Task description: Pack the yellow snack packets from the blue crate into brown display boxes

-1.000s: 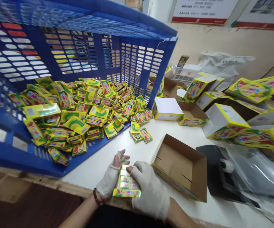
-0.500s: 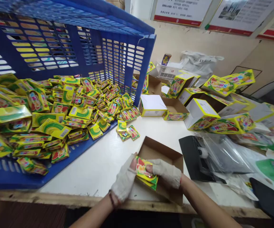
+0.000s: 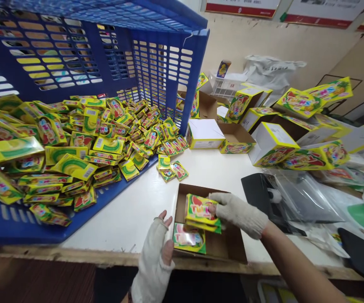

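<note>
A brown open cardboard box (image 3: 230, 248) stands at the table's near edge. My right hand (image 3: 240, 212), in a fingerless knitted glove, grips a small stack of yellow-green fruit-printed packs (image 3: 201, 208) over the box, thumb on top. Inside the box's near left corner lies another pack (image 3: 190, 239) with a shiny face, partly under the held stack. My left hand (image 3: 155, 256), gloved the same way, is beside the box's left wall with its fingers apart and nothing in it. Several loose packs (image 3: 171, 168) lie on the table beyond the box.
A blue plastic crate (image 3: 197, 67) on its side spills a large heap of the same packs (image 3: 84, 155) at left. Printed display boxes (image 3: 273, 143) crowd the back right. A black item with clear plastic film (image 3: 304, 198) lies to the right of the box.
My left hand has let go of the packs and drawn back to the lower left, opening. My right hand keeps its stack, now farther from me. A pack in the near left corner now shows.
</note>
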Available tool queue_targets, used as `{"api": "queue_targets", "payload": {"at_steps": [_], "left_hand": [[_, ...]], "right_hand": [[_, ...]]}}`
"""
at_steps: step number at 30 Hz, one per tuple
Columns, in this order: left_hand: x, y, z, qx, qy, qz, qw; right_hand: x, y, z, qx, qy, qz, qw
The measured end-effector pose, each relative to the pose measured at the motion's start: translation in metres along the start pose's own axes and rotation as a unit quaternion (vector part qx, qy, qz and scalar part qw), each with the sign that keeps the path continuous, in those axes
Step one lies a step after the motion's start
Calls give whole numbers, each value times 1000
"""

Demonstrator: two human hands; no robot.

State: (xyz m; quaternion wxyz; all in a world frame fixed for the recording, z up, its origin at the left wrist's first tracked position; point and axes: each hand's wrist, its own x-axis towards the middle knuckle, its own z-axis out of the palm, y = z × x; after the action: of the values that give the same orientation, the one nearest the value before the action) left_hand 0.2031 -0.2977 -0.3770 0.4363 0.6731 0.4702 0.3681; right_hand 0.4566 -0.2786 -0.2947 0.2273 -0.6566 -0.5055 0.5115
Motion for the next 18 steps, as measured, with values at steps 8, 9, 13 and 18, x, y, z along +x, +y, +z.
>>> {"api": "queue_targets", "payload": {"at_steps": [8,9,13,18], "left_hand": [[12,25,6,272,-179,345,880],[12,24,10,273,-146,371,876],[13,18,20,244,-27,436,866],[16,18,22,263,22,455,851]], "right_hand": [[49,5,43,-294,16,9,955],[49,3,44,-307,17,3,951],[42,2,33,-294,53,-60,952],[44,8,27,-309,136,-92,937]]}}
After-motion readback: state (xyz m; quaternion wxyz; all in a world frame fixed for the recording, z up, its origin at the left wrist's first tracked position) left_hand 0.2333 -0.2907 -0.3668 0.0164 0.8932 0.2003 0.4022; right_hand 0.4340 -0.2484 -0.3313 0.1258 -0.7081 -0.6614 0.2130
